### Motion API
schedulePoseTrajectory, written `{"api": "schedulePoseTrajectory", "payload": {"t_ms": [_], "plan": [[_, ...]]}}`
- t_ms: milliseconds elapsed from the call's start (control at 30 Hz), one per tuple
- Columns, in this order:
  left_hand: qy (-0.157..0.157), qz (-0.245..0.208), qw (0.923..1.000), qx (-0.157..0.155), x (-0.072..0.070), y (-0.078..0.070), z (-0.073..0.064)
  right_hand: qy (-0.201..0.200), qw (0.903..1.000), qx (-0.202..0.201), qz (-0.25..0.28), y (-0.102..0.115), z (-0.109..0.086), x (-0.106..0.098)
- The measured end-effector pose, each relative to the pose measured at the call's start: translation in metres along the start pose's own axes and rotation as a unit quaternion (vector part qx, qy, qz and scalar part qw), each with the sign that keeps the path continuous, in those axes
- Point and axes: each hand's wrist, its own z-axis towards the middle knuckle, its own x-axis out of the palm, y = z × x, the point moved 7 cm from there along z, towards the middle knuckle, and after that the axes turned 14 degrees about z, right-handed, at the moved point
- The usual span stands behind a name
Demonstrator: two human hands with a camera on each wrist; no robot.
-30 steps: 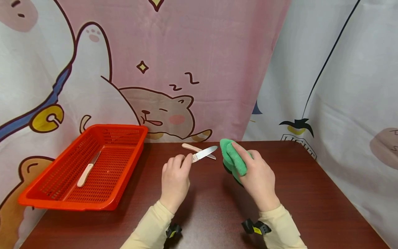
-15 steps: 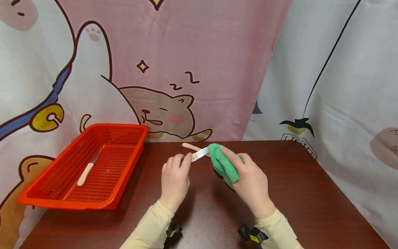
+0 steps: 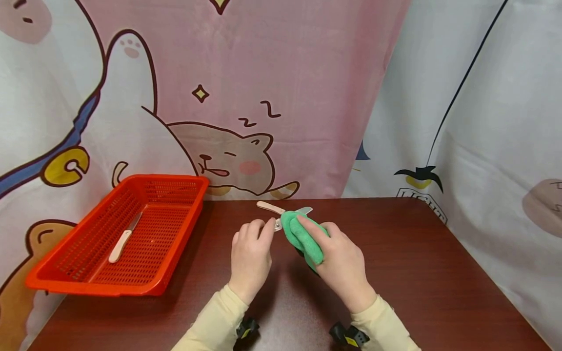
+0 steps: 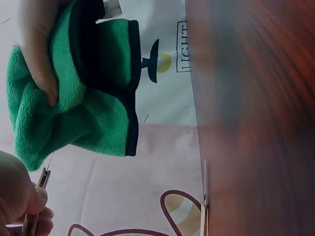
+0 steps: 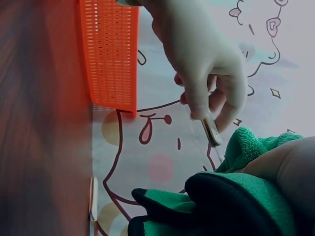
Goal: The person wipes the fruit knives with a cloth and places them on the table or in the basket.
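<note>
My left hand [image 3: 251, 258] pinches the pale handle of a folding knife [image 3: 278, 224] above the table; in the right wrist view the handle's end [image 5: 212, 133] pokes out past the fingertips. A green cloth [image 3: 303, 239] with dark edging, gripped by my right hand [image 3: 344, 265], wraps over this knife's blade, which is mostly hidden. Behind the cloth a second knife [image 3: 270, 207] lies on the table, its blade tip showing beyond the cloth. In the left wrist view the cloth [image 4: 74, 108] hangs in loose folds below the right fingers.
A red plastic basket [image 3: 175, 248] stands on the table's left side, holding another knife [image 3: 120, 245] with a pale handle. The dark wooden table [image 3: 417, 273] ends at the back against a printed curtain [image 3: 316, 97].
The right hand has brought the cloth leftward and slightly down onto the blade, along it towards the handle. The left hand stays nearly still, shifting only a little to the right.
</note>
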Motion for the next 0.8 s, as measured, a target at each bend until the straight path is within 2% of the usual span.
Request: {"api": "schedulePoseTrajectory", "payload": {"t_ms": [633,800], "plan": [[0.008,-0.010,0.9999,0.010,-0.0019,-0.0057,0.0000,-0.001,0.9999,0.006,-0.014,-0.0059,-0.0014,0.0055],[-0.001,-0.013,0.9998,0.013,-0.0024,-0.0053,0.0003,0.001,0.9998,0.006,-0.016,-0.0074,-0.0007,0.0039]]}}
